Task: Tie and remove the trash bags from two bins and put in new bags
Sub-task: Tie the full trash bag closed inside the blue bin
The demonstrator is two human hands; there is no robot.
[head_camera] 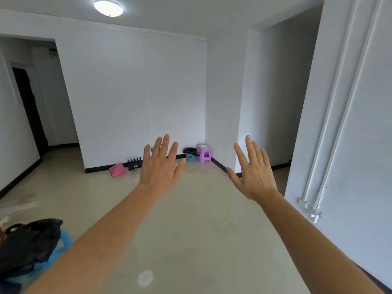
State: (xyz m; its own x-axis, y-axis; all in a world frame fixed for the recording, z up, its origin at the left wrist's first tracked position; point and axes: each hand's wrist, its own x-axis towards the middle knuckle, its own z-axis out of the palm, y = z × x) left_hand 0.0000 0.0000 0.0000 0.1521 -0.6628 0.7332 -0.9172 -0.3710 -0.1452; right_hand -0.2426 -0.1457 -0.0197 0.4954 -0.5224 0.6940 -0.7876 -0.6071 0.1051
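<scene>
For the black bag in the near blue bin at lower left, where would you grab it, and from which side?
Probably the loose bag top, from above: it bunches up past the bin's blue rim, with a loop showing at its left.

The floor (201, 219) is pale and smooth. At its far edge, by the wall, stands the far blue bin (190, 157) with a black bag (189, 150) in it. A purple stool (204, 153) stands just beside it, in the far corner. Further left along that edge lie a pink thing (116, 169) and a black rack (135, 163), close together. At the near left corner sits the near blue bin (60, 249) with a big black bag (29, 240) bunched on top.
</scene>
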